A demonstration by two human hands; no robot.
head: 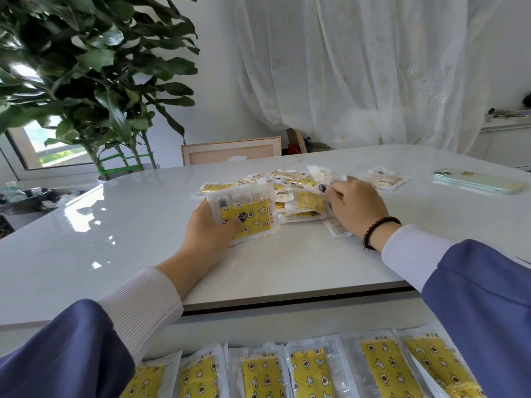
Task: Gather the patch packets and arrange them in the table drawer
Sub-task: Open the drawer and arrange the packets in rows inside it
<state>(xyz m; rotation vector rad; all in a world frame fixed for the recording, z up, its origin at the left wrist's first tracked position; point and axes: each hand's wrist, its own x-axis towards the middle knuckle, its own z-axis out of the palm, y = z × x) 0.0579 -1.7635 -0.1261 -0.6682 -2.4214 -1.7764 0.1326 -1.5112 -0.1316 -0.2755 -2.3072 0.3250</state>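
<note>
Nearest me, below the table (pixel 115 239) edge, I've got a row of yellow star-print packets (pixel 313 372) lined up in the drawer. Up on the table, my left hand (pixel 209 234) grips a stack (pixel 244 215) upright, thumb across. Beyond it, my right hand (pixel 356 205) pinches one packet (pixel 323 175) over the loose pile (pixel 290 193).

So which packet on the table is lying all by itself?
The lone packet lying right of the pile, toward the phone. It touches no other packet; the others overlap in the pile or sit in the hands.
</note>
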